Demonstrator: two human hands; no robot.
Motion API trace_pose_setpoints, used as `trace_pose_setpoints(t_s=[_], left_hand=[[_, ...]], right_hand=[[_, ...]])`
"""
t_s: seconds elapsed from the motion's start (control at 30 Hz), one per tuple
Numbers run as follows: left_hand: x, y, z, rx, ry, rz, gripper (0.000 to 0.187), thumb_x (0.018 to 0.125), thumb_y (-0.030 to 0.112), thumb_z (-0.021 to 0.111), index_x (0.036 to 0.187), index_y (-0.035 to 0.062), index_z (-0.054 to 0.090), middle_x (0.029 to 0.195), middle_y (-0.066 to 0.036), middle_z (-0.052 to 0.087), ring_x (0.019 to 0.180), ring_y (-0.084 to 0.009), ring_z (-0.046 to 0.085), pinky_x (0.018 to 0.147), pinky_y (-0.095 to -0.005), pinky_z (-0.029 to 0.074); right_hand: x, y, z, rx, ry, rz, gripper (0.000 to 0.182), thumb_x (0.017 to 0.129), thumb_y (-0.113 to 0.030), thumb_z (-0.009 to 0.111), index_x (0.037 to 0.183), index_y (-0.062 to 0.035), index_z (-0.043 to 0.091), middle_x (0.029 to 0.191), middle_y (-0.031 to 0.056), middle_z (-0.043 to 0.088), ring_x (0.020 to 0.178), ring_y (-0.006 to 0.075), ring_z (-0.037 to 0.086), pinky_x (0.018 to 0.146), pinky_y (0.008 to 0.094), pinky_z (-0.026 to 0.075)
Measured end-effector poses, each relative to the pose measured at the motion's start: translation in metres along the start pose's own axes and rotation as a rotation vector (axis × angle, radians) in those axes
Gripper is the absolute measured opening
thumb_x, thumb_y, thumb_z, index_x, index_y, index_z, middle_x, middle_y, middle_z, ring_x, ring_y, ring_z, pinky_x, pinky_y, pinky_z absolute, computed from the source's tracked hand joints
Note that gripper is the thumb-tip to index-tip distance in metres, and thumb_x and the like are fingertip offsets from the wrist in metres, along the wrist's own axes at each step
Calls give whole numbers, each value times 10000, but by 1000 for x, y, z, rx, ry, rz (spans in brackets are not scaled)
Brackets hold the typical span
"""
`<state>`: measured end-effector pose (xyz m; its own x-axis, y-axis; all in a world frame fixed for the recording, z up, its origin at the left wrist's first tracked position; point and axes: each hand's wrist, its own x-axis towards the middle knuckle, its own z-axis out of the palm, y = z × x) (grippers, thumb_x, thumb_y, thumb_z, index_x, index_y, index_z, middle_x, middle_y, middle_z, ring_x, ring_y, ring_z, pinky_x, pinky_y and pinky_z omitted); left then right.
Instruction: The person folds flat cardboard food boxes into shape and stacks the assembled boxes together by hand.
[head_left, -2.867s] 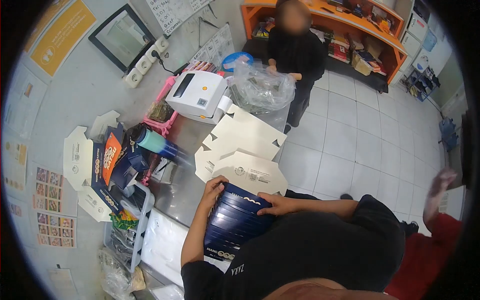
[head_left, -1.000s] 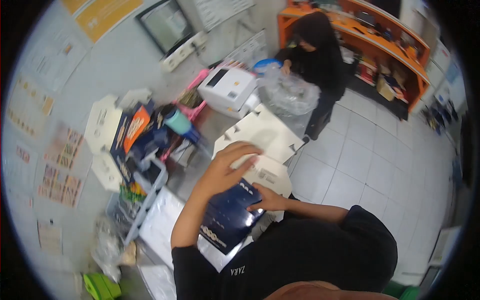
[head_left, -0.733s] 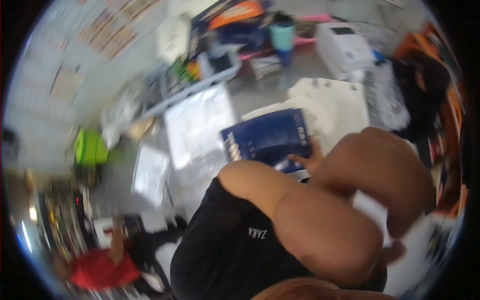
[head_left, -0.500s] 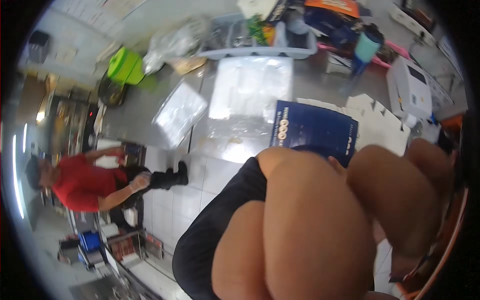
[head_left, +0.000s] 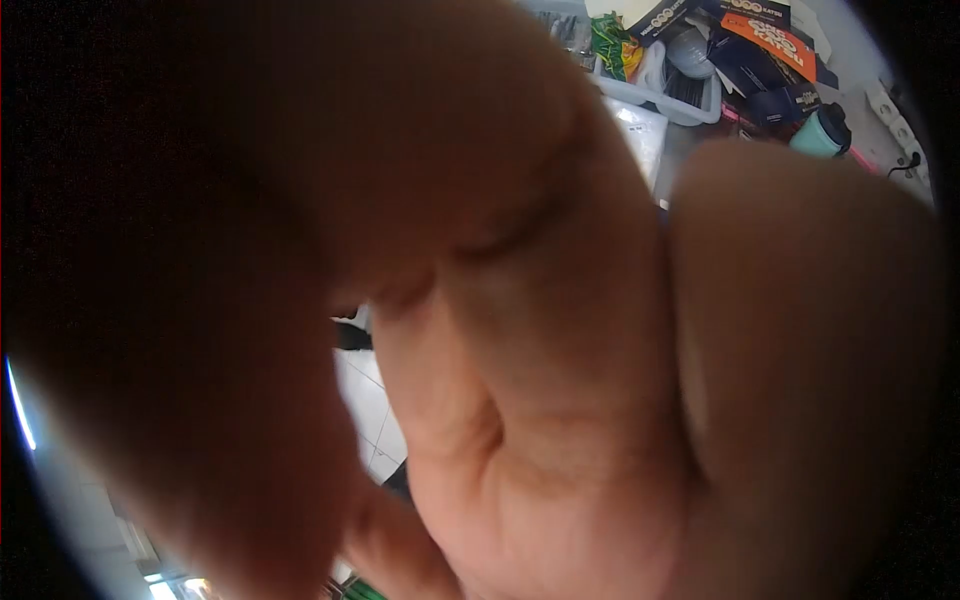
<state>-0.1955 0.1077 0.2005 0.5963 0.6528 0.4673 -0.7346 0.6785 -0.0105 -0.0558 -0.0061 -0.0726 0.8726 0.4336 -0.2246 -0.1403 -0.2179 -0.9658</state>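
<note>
A hand [head_left: 520,330] stood right against the lens and filled nearly the whole view — which of the person's two hands it was could not be told, nor whether it was spread, closed or held anything. At the upper right edge a grey tray [head_left: 668,100] of packets lay on the counter, with navy-and-orange cartons [head_left: 765,45] just beyond it and a teal cup [head_left: 820,130] beside them. A strip of white floor tile [head_left: 365,400] showed at lower left.

A hand [head_left: 560,330] fills the view; behind it, top right, a tumbler [head_left: 820,132] stands beside boxes [head_left: 765,45].
</note>
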Motion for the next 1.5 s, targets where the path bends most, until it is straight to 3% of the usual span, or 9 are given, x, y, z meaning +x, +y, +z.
trace_pose_setpoints(t_s=[0.33, 0.53, 0.67, 0.83, 1.0, 1.07, 1.17, 1.33, 1.5], left_hand=[[-21, 17, -3, 0, 44, -65, 317, 888, 440, 470, 1064, 192, 560, 973, -98, 495, 926, -231, 470, 791, -441, 416], [44, 54, -29, 73, 182, 51, 317, 882, 458, 461, 1056, 220, 576, 1028, -96, 475, 951, -231, 437, 763, -457, 405], [65, 58, -58, -67, -44, -124, 339, 867, 466, 456, 1123, 257, 531, 1124, -67, 424, 950, -242, 412, 695, -465, 372], [97, 55, -128, 183, -355, 98, 547, 860, 641, 385, 1265, 275, 420, 1129, -86, 408, 869, -253, 413, 691, -408, 337], [104, 48, -258, 982, -191, -481, 606, 852, 566, 497, 1212, 79, 476, 1008, -129, 530, 916, -234, 488, 837, -406, 349], [97, 31, -307, 1610, -313, -453, 559, 829, 491, 567, 1195, 75, 492, 1048, -134, 546, 998, -233, 518, 882, -431, 334], [69, 29, -333, 2153, -585, -446, 531, 789, 434, 620, 1169, 73, 534, 1073, -111, 562, 1018, -247, 538, 888, -455, 327], [58, 25, -343, 2185, -586, -450, 518, 765, 431, 637, 1138, 78, 571, 1092, -104, 580, 977, -263, 557, 824, -414, 359], [63, 20, -342, 2174, -612, -493, 481, 730, 441, 662, 1055, 89, 612, 953, -119, 602, 847, -292, 591, 739, -405, 413]], right_hand=[[13, 16, -16, -42, -35, -248, 534, 711, -110, 794, 1127, 6, 480, 966, 85, 596, 880, 173, 581, 800, 315, 483], [69, -51, -43, -573, -197, 98, 617, 715, -175, 792, 1190, 11, 443, 1039, 179, 604, 947, 287, 612, 828, 352, 478], [96, -95, -69, -1032, -292, -414, 784, 724, -222, 754, 1361, -39, 337, 1310, 202, 434, 1180, 342, 473, 993, 386, 377], [180, -237, 22, -869, -507, -867, 667, 766, -169, 697, 1344, -76, 378, 1328, 169, 421, 1216, 327, 431, 1023, 376, 345], [350, -274, 109, -1366, 266, -1321, 664, 733, -202, 679, 1329, -116, 399, 1282, 148, 471, 1284, 290, 359, 1073, 454, 256], [420, -270, 112, -1525, 362, -1294, 565, 722, -210, 686, 1246, -124, 494, 1173, 147, 563, 1200, 296, 475, 984, 463, 374], [452, -281, 127, -1657, 45, -782, 344, 753, -186, 649, 1087, -125, 591, 1032, 123, 639, 1036, 297, 602, 836, 443, 476], [339, -296, 133, -1270, 80, -1500, 214, 766, -110, 560, 973, -126, 611, 875, 87, 653, 821, 292, 648, 669, 433, 495], [122, -310, 65, -1241, 97, -1172, 310, 774, -84, 590, 1081, -120, 559, 873, 100, 645, 791, 309, 635, 620, 421, 486]])
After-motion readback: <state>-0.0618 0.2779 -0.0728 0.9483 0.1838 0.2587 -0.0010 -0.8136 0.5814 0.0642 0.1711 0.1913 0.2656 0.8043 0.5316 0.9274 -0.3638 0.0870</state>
